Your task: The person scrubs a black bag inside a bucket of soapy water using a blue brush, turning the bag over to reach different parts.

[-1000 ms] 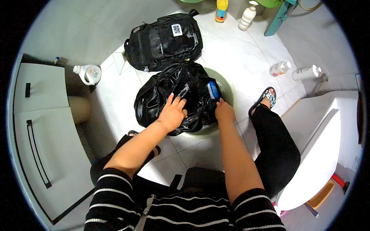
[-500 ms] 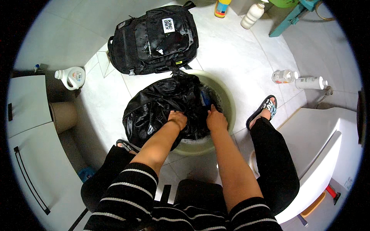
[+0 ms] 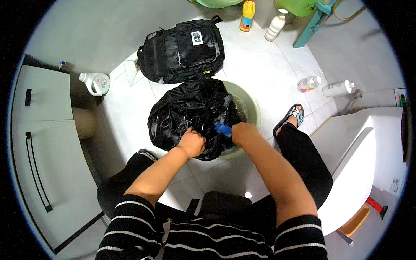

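Bag point(image 3: 171, 110) lies over basin point(image 3: 255, 102), scrub prob. midway w/ foamy patches left on it; R hand point(image 3: 245, 133) grips blue brush point(image 3: 223, 129), L hand point(image 3: 192, 143) on bag, can't tell if gripping.

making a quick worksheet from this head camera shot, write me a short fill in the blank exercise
1. The right hand holds a brush coloured ____.
2. The left hand rests on black fabric that partly covers a basin with a ____-shaped rim.
3. Beyond the basin lies a backpack whose main colour is ____.
4. Beside the white pump bottle stands a ____ bottle.

Missing words: blue; round; black; yellow
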Available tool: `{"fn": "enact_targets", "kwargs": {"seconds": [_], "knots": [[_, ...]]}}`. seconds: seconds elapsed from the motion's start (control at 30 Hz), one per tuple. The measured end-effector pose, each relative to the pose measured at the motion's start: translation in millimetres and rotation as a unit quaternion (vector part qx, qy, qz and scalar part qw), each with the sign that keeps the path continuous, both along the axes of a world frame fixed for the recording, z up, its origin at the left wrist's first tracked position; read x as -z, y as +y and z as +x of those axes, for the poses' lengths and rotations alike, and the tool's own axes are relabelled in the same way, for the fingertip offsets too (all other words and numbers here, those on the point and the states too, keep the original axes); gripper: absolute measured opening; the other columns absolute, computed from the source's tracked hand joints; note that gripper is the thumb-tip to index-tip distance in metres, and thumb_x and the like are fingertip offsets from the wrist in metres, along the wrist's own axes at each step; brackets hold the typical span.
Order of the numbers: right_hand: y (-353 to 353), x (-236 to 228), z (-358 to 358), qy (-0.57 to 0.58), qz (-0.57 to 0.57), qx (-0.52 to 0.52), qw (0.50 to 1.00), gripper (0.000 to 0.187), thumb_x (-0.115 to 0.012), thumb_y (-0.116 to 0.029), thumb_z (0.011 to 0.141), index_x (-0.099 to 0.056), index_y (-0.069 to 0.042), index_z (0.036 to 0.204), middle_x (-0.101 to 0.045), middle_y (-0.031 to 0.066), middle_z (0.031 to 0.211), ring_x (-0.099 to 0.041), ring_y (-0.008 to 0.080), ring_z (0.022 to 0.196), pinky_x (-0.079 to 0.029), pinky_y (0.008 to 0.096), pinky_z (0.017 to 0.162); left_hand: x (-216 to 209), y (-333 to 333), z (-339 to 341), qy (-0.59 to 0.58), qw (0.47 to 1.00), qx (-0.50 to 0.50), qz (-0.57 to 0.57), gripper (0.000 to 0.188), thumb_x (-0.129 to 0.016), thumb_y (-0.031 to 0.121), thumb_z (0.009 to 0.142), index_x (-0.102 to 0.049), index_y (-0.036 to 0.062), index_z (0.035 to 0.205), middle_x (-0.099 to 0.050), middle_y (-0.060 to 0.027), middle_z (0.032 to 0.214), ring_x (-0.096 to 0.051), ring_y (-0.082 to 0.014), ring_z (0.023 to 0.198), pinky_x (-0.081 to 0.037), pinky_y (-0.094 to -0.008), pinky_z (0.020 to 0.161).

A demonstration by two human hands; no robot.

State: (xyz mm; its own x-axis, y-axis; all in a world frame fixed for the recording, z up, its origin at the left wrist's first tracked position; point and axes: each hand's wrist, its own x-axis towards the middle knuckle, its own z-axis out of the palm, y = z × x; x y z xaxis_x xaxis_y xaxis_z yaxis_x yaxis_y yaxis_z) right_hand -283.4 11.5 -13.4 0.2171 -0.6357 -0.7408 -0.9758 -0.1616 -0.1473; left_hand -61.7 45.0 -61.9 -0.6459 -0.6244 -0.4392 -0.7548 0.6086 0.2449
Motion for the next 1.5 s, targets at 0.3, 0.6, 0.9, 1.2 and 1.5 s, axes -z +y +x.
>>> {"fn": "enact_targets", "kwargs": {"seconds": [0.3, 0.6, 0.9, 1.2, 1.5], "knots": [[2, 45, 12, 0.011, -0.098, -0.199, 0.975, 0.036, -0.043, -0.015, 0.089, -0.051, -0.012, 0.123, -0.065, 0.0110, 0.090, -0.064, 0.0292, 0.083, -0.052, 0.0413, 0.070, -4, 42, 6, -0.058, 0.998, -0.022, -0.012, 0.019, -0.057, 0.021, 0.070, -0.065, 0.0109, 0.085, -0.065, -0.0109, 0.086, -0.061, -0.0280, 0.088, -0.037, -0.0466, 0.096], [20, 76, 33, 0.012, -0.066, 0.036, 0.997, 0.027, -0.045, -0.017, 0.088, -0.063, -0.008, 0.106, -0.066, 0.0153, 0.096, -0.064, 0.0302, 0.090, -0.053, 0.0422, 0.071, 5, 35, 3, 0.022, 0.994, -0.102, -0.016, 0.025, -0.065, 0.022, 0.068, -0.063, 0.0102, 0.091, -0.058, -0.0099, 0.094, -0.052, -0.0297, 0.101, -0.032, -0.0492, 0.099], [7, 55, 13, 0.069, -0.024, -0.154, 0.985, 0.023, -0.051, -0.015, 0.083, -0.067, -0.009, 0.098, -0.065, 0.0107, 0.103, -0.063, 0.0259, 0.095, -0.052, 0.0384, 0.076, 3, 17, 8, 0.055, 0.983, -0.174, -0.023, 0.049, -0.069, 0.038, 0.072, -0.059, 0.0170, 0.115, -0.039, -0.0145, 0.131, -0.029, -0.0338, 0.125, -0.026, -0.0528, 0.100], [-83, 25, 36, 0.036, -0.130, -0.077, 0.988, 0.025, -0.046, -0.016, 0.088, -0.066, -0.010, 0.100, -0.067, 0.0127, 0.095, -0.066, 0.0268, 0.087, -0.054, 0.0384, 0.069, 30, 28, 21, -0.005, 0.992, -0.108, 0.066, 0.025, -0.055, 0.032, 0.085, -0.067, 0.0231, 0.105, -0.036, -0.0040, 0.138, -0.011, -0.0293, 0.136, -0.016, -0.0643, 0.100], [17, 102, 42, -0.161, -0.136, 0.166, 0.964, 0.030, -0.044, -0.023, 0.089, -0.060, -0.017, 0.115, -0.064, 0.0183, 0.091, -0.062, 0.0374, 0.085, -0.051, 0.0452, 0.071, 28, 25, 18, -0.026, 0.991, -0.095, 0.087, 0.028, -0.051, 0.033, 0.088, -0.064, 0.0265, 0.112, -0.035, -0.0028, 0.139, -0.006, -0.0287, 0.137, -0.014, -0.0646, 0.100]]}}
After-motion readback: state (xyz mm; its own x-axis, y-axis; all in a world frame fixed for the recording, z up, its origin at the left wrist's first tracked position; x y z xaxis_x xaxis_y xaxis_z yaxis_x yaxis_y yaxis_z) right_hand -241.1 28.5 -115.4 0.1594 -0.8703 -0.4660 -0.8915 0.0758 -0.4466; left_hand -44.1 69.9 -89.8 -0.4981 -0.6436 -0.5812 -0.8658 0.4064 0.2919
